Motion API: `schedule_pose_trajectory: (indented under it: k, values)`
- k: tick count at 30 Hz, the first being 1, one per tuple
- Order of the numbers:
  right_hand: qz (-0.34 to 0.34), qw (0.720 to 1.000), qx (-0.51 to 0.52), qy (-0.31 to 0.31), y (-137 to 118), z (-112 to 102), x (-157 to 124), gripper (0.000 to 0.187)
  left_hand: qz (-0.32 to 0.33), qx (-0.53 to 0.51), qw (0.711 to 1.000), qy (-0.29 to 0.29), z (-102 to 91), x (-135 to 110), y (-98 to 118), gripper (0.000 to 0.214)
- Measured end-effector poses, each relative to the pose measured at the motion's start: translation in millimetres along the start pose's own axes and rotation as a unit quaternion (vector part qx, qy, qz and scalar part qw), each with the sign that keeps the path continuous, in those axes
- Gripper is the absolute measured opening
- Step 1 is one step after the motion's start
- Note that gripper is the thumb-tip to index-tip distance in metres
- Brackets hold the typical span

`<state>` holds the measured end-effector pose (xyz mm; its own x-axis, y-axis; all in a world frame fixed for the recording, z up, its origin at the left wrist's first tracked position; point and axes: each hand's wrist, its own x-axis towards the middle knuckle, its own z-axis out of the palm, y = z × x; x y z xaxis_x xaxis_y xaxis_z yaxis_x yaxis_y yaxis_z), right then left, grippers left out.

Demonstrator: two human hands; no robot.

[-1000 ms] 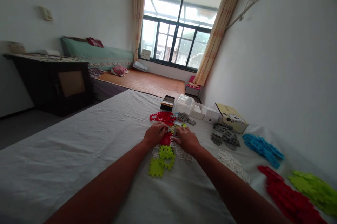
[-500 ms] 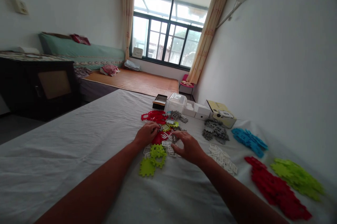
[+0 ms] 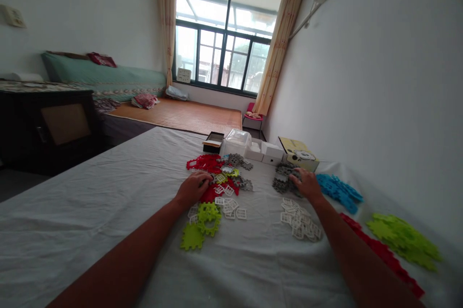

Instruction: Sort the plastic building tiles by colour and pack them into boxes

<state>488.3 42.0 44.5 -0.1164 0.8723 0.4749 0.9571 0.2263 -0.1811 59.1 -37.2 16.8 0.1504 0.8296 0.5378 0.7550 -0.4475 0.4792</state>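
Observation:
My left hand [image 3: 192,189] rests with curled fingers at the left side of a mixed pile of interlocking plastic building pieces. Something small and dark shows at its fingertips, too small to name. Around it lie red pieces [image 3: 206,163], white window-like grid pieces [image 3: 230,207], a few grey pieces [image 3: 237,160] and lime-green toothed pieces [image 3: 209,221]. My right hand [image 3: 307,185] reaches over the heap of grey building pieces [image 3: 284,177], its fingers bent and closed at a grey piece on the heap's right side.
Sorted heaps of white grid pieces [image 3: 301,221], blue pieces [image 3: 338,191], red pieces [image 3: 383,247] and lime-green pieces [image 3: 405,240] lie to the right. A clear plastic box [image 3: 238,143], white boxes [image 3: 272,152], a black box [image 3: 213,142] and a yellow box [image 3: 298,151] stand behind.
My right hand has moved right, from the mixed pile to the grey heap. My left hand stays at the mixed pile. The view has shifted slightly.

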Motion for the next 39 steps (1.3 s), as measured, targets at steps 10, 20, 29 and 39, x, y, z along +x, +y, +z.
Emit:
schedule_pose_trajectory:
  k: [10,20,29,39]
  values:
    - [-0.103,0.982,-0.039,-0.153,-35,12,-6,0.050,0.004,0.001,1.000,-0.007,1.3,0,1,0.024]
    - [-0.085,0.985,-0.050,-0.143,-58,14,21,0.040,0.005,0.002,1.000,-0.005,1.4,-1,5,0.023]
    - [-0.194,0.965,0.094,-0.151,-187,22,-24,0.027,0.002,0.000,1.000,-0.003,0.4,-3,7,0.022]
    - [-0.180,0.943,0.251,-0.125,-189,24,-39,0.015,0.005,-0.002,1.000,-0.009,0.2,-2,7,0.023]
